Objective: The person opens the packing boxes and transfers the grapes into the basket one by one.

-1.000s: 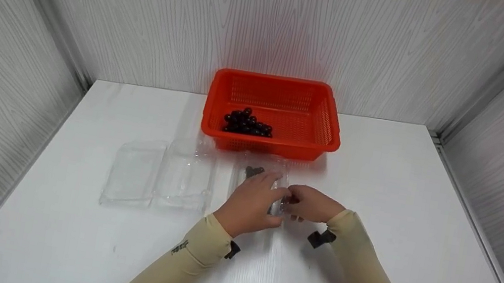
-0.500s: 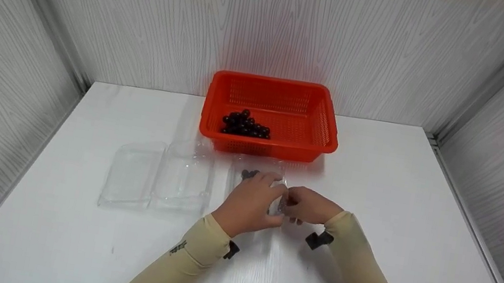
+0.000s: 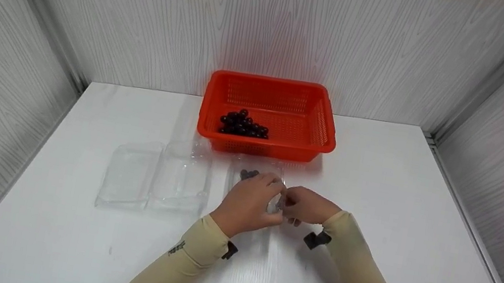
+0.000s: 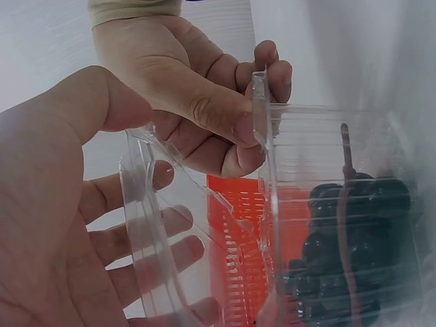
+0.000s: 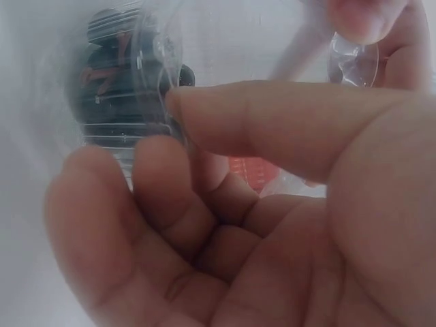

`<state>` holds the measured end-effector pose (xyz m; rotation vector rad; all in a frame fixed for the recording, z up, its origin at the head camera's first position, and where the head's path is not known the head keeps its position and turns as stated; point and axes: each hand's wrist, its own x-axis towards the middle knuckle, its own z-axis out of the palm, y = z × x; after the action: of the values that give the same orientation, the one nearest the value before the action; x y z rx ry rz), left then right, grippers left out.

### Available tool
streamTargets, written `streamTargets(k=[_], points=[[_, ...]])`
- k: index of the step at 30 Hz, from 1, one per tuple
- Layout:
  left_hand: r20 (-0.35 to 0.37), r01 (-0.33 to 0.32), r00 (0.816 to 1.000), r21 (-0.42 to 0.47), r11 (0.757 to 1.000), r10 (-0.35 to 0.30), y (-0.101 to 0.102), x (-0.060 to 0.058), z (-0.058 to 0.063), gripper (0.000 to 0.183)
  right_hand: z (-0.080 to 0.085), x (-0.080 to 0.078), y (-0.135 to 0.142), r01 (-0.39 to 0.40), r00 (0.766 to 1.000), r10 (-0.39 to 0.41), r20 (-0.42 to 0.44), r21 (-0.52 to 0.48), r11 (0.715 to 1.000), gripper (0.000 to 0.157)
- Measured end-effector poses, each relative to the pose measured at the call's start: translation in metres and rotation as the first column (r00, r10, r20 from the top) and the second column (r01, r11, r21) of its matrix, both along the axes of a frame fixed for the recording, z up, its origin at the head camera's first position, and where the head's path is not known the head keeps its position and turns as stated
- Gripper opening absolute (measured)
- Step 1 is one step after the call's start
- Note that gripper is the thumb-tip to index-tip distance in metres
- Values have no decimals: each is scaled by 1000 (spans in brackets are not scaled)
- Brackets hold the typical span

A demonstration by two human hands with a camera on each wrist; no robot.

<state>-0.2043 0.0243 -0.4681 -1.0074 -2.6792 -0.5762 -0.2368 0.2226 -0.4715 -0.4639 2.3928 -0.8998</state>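
Observation:
A clear plastic clamshell box holds a bunch of dark grapes with a brown stem. In the left wrist view, its two halves stand partly apart. My left hand grips one half, thumb on the near edge and fingers spread behind the clear plastic. From the other side, my right hand pinches the rim of the grape-filled half between thumb and fingers. The right wrist view shows that thumb at the rim, close to the grapes. From the head, my left hand covers much of the box.
Behind the hands, a red plastic basket stands near the back wall, with more dark grapes inside. Another clear clamshell box lies opened flat on the white table, to the left.
Both hands keep their hold on the box and barely move. The whole head view shifts slightly.

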Motion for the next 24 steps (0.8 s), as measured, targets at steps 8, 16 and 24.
streamTargets(k=[8,16,24], points=[[5,-8,1000,96,995,7,-5,1,0,28,-1,0,-2,7,1000,-7,-2,7,1000,9],[14,-5,1000,52,999,4,-9,5,8,33,2,-1,-2,-3,1000,4,-11,55,998,4],[37,3,999,18,1000,-3,-12,7,13,42,1,-1,0,11,1000,-10,-12,79,997,6]])
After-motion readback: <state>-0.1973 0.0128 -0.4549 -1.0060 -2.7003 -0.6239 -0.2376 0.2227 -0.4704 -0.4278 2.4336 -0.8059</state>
